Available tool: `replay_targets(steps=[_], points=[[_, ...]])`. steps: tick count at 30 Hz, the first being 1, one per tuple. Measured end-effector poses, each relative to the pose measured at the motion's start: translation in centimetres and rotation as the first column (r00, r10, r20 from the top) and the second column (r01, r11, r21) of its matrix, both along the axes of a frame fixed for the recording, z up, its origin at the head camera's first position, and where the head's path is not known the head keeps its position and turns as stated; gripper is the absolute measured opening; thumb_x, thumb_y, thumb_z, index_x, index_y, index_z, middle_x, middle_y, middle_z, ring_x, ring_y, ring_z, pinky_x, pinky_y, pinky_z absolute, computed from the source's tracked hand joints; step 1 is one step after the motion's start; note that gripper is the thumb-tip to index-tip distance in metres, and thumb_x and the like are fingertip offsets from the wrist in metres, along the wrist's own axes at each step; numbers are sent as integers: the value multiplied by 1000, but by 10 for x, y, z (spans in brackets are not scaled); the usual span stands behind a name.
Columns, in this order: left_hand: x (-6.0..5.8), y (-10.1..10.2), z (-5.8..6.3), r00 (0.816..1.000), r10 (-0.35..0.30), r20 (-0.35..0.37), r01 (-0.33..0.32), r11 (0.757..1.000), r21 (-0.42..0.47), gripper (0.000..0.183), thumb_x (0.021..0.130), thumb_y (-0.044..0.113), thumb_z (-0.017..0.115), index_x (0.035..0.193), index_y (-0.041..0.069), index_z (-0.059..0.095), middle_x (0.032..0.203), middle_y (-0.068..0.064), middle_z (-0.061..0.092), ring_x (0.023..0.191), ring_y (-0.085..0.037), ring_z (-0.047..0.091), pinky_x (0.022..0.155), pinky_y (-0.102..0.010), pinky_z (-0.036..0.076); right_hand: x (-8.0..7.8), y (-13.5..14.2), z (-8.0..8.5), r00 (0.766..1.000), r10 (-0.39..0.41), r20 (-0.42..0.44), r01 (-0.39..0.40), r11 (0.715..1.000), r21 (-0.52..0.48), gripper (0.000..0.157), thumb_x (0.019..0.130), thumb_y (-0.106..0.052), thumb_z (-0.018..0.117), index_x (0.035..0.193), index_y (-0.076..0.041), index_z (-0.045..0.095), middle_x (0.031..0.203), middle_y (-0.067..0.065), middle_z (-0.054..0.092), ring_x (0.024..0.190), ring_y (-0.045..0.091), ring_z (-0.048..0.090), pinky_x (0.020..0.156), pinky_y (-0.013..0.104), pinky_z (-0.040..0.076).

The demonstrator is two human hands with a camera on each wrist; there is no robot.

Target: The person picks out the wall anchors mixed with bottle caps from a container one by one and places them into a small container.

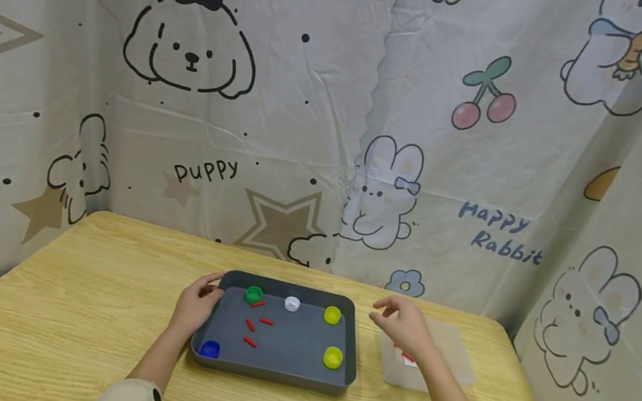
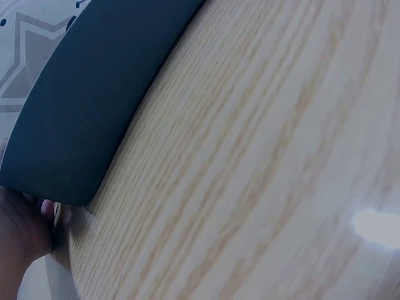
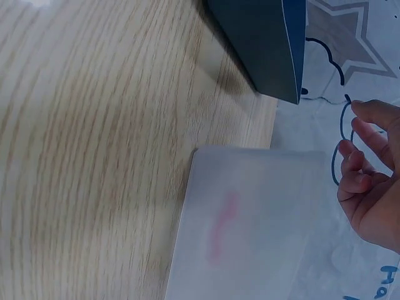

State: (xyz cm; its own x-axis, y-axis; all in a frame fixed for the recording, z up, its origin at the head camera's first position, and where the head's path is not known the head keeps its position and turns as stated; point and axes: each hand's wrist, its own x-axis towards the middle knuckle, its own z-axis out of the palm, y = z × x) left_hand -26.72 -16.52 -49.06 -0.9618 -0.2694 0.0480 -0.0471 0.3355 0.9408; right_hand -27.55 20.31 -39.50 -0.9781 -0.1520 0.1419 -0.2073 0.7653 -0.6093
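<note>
A dark grey tray (image 1: 290,376) lies on the table. My left hand (image 1: 196,302) grips its left wall, and in the left wrist view that hand (image 2: 22,228) is at the tray's end (image 2: 81,106). My right hand (image 1: 404,324) hovers to the right of the tray, over a translucent box (image 1: 456,346). In the right wrist view the right hand (image 3: 375,172) has loosely bent fingers with nothing visible between them. Several short red sticks (image 1: 250,341) lie in the tray's left half. Around them are a green cap (image 1: 254,295), a white cap (image 1: 292,304) and a blue cap (image 1: 210,349).
Two yellow caps sit along the tray's right side, a rear yellow cap (image 1: 332,315) and a front yellow cap (image 1: 333,357). Red pieces (image 1: 408,356) show in the translucent box, partly hidden by the right forearm. A printed curtain (image 1: 309,120) hangs behind the wooden table (image 1: 105,291).
</note>
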Motion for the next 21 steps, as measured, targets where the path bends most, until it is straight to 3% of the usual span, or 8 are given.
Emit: replay_targets(steps=[6,12,21], points=[[-2,-1,-1,1000,-12,8,12,1000,4,41,94,19,50,134,16,51,121,-16,56,110,-27,52,89,-39,43,-3,-11,-3,1000,16,-16,-16,1000,13,18,83,-18,68,98,-8,68,86,8,62,78,18,53,62,27,42],[-2,-1,-1,1000,-6,-1,6,1000,6,41,93,19,50,134,15,51,120,-17,56,109,-28,52,88,-37,43,-3,-24,-4,1000,25,-6,-25,1000,6,19,82,-17,69,98,-6,69,84,7,62,77,18,53,60,28,42],[-1,0,0,1000,-16,6,16,1000,6,41,94,19,49,135,15,50,122,-18,55,111,-28,51,90,-41,42,-3,-47,-9,995,100,10,-100,995,-10,18,82,-16,69,97,-6,68,85,4,61,77,16,51,62,28,41]])
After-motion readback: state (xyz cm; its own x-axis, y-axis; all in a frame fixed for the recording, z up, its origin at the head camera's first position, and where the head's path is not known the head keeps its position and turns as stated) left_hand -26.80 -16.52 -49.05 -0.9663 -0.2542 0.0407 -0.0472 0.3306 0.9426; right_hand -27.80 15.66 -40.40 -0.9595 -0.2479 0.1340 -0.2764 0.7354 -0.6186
